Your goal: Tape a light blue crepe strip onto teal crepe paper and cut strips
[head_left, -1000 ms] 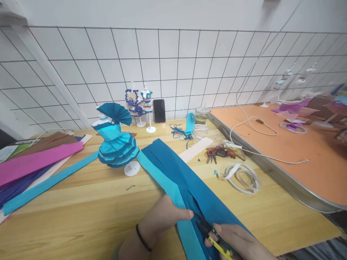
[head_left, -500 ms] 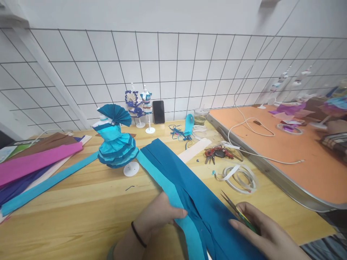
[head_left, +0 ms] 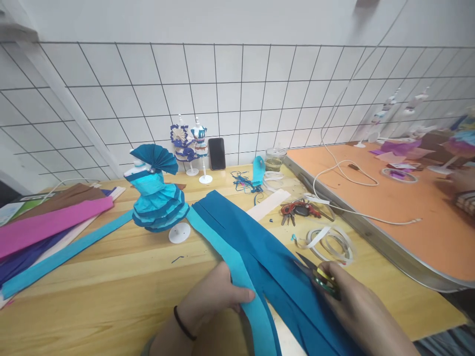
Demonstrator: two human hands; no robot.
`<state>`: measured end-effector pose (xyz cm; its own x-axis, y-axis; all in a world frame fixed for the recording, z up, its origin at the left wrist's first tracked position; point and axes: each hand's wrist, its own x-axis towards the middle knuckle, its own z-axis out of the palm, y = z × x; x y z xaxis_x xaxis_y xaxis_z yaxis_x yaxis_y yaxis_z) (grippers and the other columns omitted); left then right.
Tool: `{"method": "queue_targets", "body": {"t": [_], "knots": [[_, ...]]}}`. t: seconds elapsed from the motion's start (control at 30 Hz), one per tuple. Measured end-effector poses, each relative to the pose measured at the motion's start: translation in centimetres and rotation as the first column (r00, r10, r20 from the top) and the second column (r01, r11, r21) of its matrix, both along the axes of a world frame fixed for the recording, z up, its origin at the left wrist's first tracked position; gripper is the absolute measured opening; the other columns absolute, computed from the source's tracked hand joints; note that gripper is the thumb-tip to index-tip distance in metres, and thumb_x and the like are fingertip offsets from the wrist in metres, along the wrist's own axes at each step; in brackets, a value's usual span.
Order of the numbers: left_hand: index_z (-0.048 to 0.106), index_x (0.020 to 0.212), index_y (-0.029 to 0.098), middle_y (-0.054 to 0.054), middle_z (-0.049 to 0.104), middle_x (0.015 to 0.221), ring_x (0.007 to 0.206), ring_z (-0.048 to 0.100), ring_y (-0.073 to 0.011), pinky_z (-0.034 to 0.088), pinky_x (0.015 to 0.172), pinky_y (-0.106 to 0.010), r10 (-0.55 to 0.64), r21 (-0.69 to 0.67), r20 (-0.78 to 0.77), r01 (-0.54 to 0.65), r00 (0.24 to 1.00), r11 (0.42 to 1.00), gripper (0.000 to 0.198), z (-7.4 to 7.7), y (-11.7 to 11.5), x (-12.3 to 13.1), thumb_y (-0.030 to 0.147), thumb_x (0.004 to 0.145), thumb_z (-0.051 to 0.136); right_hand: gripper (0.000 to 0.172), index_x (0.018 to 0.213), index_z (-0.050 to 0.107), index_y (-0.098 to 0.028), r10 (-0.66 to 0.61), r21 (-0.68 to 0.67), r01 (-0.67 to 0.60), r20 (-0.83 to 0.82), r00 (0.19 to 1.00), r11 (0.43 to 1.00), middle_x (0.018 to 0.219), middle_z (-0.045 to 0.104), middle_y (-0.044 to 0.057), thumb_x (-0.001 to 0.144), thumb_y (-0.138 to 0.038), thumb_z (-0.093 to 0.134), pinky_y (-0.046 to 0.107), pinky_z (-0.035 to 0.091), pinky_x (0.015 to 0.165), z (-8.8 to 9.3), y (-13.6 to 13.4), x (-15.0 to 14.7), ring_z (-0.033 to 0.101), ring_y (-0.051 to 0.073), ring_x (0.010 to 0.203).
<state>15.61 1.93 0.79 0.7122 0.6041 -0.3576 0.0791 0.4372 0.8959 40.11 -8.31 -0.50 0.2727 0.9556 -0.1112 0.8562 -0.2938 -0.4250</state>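
Observation:
My left hand (head_left: 218, 289) pinches a long light-blue crepe paper strip (head_left: 237, 259), thumb on top, fingers underneath. Beneath and beside that strip lie dark-blue crepe paper strips (head_left: 256, 230), running from the middle of the table toward me. My right hand (head_left: 349, 291) holds a pair of scissors (head_left: 315, 274) above the dark-blue paper, blades parted and pointing to the upper left. Left of the paper stands a small dress form in a blue ruffled paper dress (head_left: 159, 202), a pleated dark-blue fan at its top and a white round base below.
Two smaller dressed forms (head_left: 200, 143) and a phone (head_left: 217, 154) stand by the tiled wall. Keys (head_left: 300, 210), rolled white tape (head_left: 330, 244) and a glass cup (head_left: 274, 160) lie right. Folded coloured paper (head_left: 55, 215) is left. Another person's hand (head_left: 463, 175) shows over the orange table (head_left: 371, 198).
My right hand has turned the scissors and brought them left over the dark-blue paper; their blades have parted. A gap has widened between the strips near me. My left hand keeps its grip.

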Motion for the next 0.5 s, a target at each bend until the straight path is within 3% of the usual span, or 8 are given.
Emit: {"method": "queue_targets", "body": {"t": [0.13, 0.23, 0.33, 0.43, 0.5], "knots": [[0.058, 0.099, 0.014, -0.008, 0.069, 0.084, 0.07, 0.066, -0.0199, 0.051, 0.058, -0.028, -0.016, -0.031, -0.086, 0.013, 0.996, 0.999, 0.042, 0.6, -0.3, 0.5, 0.031, 0.062, 0.071, 0.016, 0.092, 0.051, -0.025, -0.001, 0.086, -0.008, 0.103, 0.995, 0.996, 0.09, 0.066, 0.006, 0.079, -0.031, 0.043, 0.031, 0.046, 0.06, 0.2, 0.8, 0.7, 0.065, 0.025, 0.076], [0.059, 0.098, 0.014, -0.009, 0.07, 0.085, 0.075, 0.067, -0.0213, 0.052, 0.06, -0.028, 0.013, -0.029, -0.103, -0.016, 0.995, 0.999, 0.04, 0.9, -0.3, 0.6, 0.032, 0.063, 0.07, 0.02, 0.091, 0.055, -0.023, -0.015, 0.187, 0.007, 0.043, 0.999, 0.982, 0.091, 0.065, 0.008, 0.079, -0.038, 0.047, 0.031, 0.047, 0.062, 0.9, 1.1, 0.3, 0.064, 0.026, 0.078], [0.059, 0.099, 0.015, -0.009, 0.07, 0.086, 0.077, 0.067, -0.0227, 0.052, 0.061, -0.028, 0.02, -0.023, -0.113, -0.023, 0.993, 0.999, 0.042, 0.7, -0.2, 0.7, 0.033, 0.063, 0.071, 0.03, 0.085, 0.06, -0.022, 0.044, 0.19, -0.002, -0.215, 0.976, 0.982, 0.086, 0.067, 0.006, 0.083, -0.047, 0.044, 0.029, 0.048, 0.072, 2.0, 0.6, -0.9, 0.063, 0.025, 0.086], [0.059, 0.102, 0.015, -0.009, 0.07, 0.086, 0.076, 0.066, -0.0215, 0.052, 0.061, -0.028, 0.019, -0.018, -0.106, -0.021, 0.994, 1.0, 0.043, 0.3, -0.2, 0.6, 0.034, 0.065, 0.07, 0.041, 0.086, 0.067, -0.02, 0.034, -0.002, -0.041, -0.542, 0.84, 0.999, 0.093, 0.071, 0.005, 0.082, -0.054, 0.044, 0.025, 0.05, 0.076, 2.6, -0.8, -2.3, 0.063, 0.024, 0.092], [0.059, 0.104, 0.014, -0.009, 0.07, 0.086, 0.075, 0.066, -0.0219, 0.052, 0.061, -0.029, 0.02, -0.025, -0.092, -0.023, 0.996, 0.999, 0.047, 0.1, -0.2, 0.6, 0.037, 0.065, 0.071, 0.046, 0.093, 0.07, -0.022, 0.023, -0.023, -0.05, -0.652, 0.758, 0.998, 0.101, 0.071, 0.005, 0.073, -0.06, 0.053, 0.025, 0.053, 0.074, 2.6, -1.9, -3.0, 0.064, 0.024, 0.094]]}}
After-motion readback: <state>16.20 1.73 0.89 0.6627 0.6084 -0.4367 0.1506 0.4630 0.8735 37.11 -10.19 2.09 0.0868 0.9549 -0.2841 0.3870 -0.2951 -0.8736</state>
